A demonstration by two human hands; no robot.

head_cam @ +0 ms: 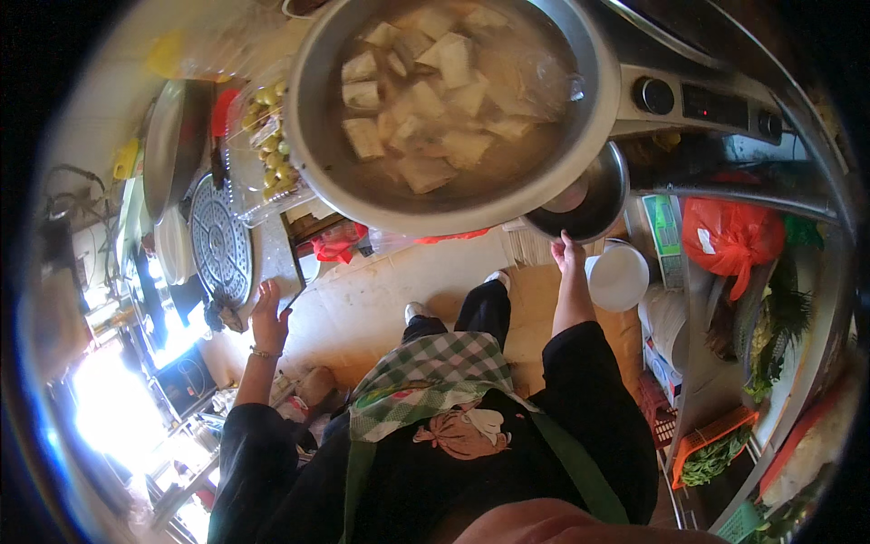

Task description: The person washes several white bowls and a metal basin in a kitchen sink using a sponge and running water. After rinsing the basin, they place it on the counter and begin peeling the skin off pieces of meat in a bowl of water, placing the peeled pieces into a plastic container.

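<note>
My right hand (569, 253) grips the rim of a round metal bowl (610, 197), thumb over the edge. Something pinkish, partly hidden by the big basin, shows inside the bowl. That large metal basin (319, 183) stands before me, full of cloudy brown liquid and pale cut chunks (442, 95). A clear plastic bag seems to lie at the liquid's right side. Nothing is in my left hand (270, 319), which is raised beside the edge of a counter (277, 255). Nearest to it is a perforated metal steamer plate (221, 234).
A clear plastic box of green grapes (272, 153) sits left of the basin. At the right are a control panel with knobs (703, 102), a white bucket (617, 277), a red plastic bag (733, 228) and an orange basket of greens (717, 442). Tiled floor (442, 272) lies below.
</note>
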